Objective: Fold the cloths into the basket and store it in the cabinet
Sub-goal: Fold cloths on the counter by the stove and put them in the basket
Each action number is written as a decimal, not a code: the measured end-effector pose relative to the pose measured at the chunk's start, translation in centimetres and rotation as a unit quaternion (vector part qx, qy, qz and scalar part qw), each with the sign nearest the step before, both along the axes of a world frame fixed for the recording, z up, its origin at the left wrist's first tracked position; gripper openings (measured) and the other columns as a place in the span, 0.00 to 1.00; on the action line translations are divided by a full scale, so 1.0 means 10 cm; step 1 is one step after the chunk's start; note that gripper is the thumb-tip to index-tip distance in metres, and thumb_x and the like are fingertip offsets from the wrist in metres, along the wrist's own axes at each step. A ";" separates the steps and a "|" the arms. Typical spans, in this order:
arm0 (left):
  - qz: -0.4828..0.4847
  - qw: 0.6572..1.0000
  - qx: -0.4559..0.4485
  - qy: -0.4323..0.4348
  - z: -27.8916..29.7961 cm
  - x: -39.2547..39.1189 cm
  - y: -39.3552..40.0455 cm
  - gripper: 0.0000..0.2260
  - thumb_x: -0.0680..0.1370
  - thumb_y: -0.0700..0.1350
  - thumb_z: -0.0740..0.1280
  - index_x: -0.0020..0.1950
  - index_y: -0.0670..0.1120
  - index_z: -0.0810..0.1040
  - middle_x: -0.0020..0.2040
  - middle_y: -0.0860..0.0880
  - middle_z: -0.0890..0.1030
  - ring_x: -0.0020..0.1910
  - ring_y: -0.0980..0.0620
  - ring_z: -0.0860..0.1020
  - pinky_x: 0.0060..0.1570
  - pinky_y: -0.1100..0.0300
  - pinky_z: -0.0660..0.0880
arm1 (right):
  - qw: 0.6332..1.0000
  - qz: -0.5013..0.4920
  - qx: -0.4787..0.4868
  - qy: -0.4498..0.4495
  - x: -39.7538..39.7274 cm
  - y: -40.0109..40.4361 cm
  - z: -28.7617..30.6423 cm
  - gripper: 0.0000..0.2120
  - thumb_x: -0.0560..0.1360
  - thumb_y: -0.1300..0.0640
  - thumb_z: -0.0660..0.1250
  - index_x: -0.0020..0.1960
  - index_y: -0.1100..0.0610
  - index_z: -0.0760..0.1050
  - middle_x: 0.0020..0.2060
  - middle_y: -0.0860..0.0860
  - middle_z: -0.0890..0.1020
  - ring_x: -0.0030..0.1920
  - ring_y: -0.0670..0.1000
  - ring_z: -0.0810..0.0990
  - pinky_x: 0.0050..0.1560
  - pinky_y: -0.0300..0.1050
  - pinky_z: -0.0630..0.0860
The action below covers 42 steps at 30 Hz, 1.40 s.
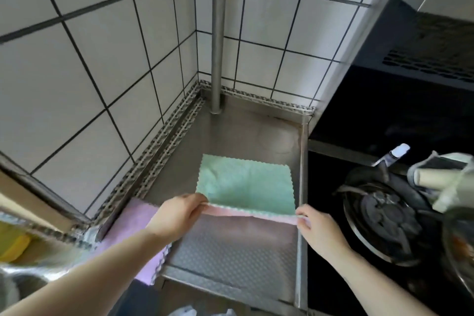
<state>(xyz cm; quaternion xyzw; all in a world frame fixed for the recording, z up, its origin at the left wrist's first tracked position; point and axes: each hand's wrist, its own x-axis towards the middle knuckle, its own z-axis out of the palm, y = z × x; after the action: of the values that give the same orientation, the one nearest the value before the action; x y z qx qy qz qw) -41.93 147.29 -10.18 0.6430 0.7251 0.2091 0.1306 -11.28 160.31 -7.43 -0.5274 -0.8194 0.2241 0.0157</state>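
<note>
Your left hand (179,213) and right hand (311,223) each pinched one near corner of the green cloth (246,185), thumb and fingers closed on the scalloped hem, and between the two pinches the edge ran taut and slightly raised, showing its pink underside. Beneath and toward you from that held edge lay the bare embossed metal of the steel counter (230,272); beyond your fingers the rest of the cloth spread flat on it, its far hem well short of the wall. Outside your left grip, partly under your forearm, a pink cloth (133,228) lay on the counter and draped off its front edge, untouched. The green cloth looked thin, soft and very light, so it would likely sag anywhere you did not support it and slide easily on the smooth steel; corner pinches like the ones you had seemed the right hold, since they kept the leading edge straight for carrying over to the far hem. Outside your right grip sat the gas burner (384,220), a place a loose corner should not trail. Farther off stood the steel pipe (218,41) against the tiled wall (89,64). No basket or cabinet showed.
</note>
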 end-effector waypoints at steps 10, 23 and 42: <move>0.066 0.990 -0.094 -0.076 -0.24 0.22 -0.31 0.07 0.78 0.47 0.64 0.55 0.50 0.78 0.50 0.55 0.82 0.47 0.55 0.78 0.45 0.61 0.73 | 0.992 -0.043 -0.120 -0.020 0.20 -0.20 -0.24 0.07 0.73 0.57 0.60 0.45 0.48 0.75 0.37 0.49 0.79 0.39 0.51 0.78 0.34 0.40 0.69; 0.209 0.964 -0.090 -0.138 -0.31 0.06 0.43 0.06 0.76 0.45 0.66 0.51 0.46 0.77 0.42 0.48 0.80 0.42 0.46 0.77 0.37 0.59 0.67 | 0.985 -0.148 -0.071 0.061 -0.13 0.51 -0.40 0.04 0.73 0.57 0.61 0.44 0.51 0.74 0.39 0.49 0.80 0.41 0.53 0.77 0.36 0.42 0.69; 0.234 0.972 -0.030 0.002 -0.41 0.13 0.62 0.14 0.74 0.39 0.59 0.58 0.44 0.75 0.54 0.45 0.77 0.53 0.42 0.74 0.51 0.50 0.71 | 0.986 -0.107 0.071 0.109 -0.33 0.57 -0.57 0.16 0.74 0.61 0.65 0.61 0.58 0.74 0.59 0.56 0.74 0.56 0.56 0.76 0.58 0.46 0.71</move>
<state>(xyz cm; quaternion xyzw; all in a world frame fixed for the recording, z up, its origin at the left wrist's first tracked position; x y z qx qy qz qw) -40.59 153.47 -14.26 0.4513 0.8617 0.2111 0.0960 -14.54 166.05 -13.13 -0.5818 -0.7656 0.2187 0.1659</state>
